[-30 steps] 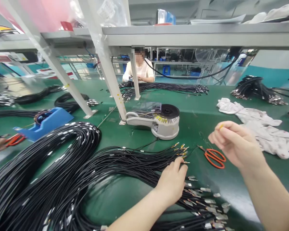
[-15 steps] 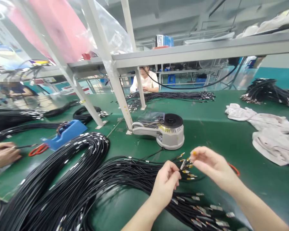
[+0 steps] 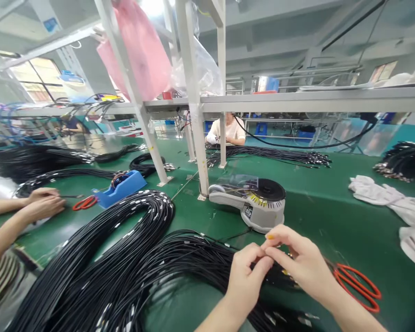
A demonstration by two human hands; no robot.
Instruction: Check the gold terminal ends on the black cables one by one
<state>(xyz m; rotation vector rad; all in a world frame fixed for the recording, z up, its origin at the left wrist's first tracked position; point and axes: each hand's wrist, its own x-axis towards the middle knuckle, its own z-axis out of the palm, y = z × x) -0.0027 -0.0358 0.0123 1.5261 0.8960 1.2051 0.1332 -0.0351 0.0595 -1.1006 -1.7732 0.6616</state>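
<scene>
My left hand (image 3: 246,275) is closed in a pinch above the bundle of black cables (image 3: 190,251). Its fingertips meet those of my right hand (image 3: 297,263), whose thumb and index finger are pressed together as well. Between them, the cable end in the left fingers is hidden, and what the right fingers grip is too small to make out. A small yellow patch (image 3: 270,237) shows on my right index finger. Behind the hands stands a grey tape dispenser (image 3: 263,216) with a black round top and yellow strips around it. Cable ends lie partly covered below my right hand.
Orange-handled scissors (image 3: 358,286) lie right of my right hand. Left are a thick looped cable bundle (image 3: 124,235), a blue tape holder (image 3: 122,189) and a co-worker's hands (image 3: 43,205). A shelf post (image 3: 198,152) rises behind; white cloth (image 3: 383,196) lies at right.
My right hand has come left so that its fingertips meet my left hand's. The view has shifted left, bringing more of the co-worker's arms and the scissors into sight.
</scene>
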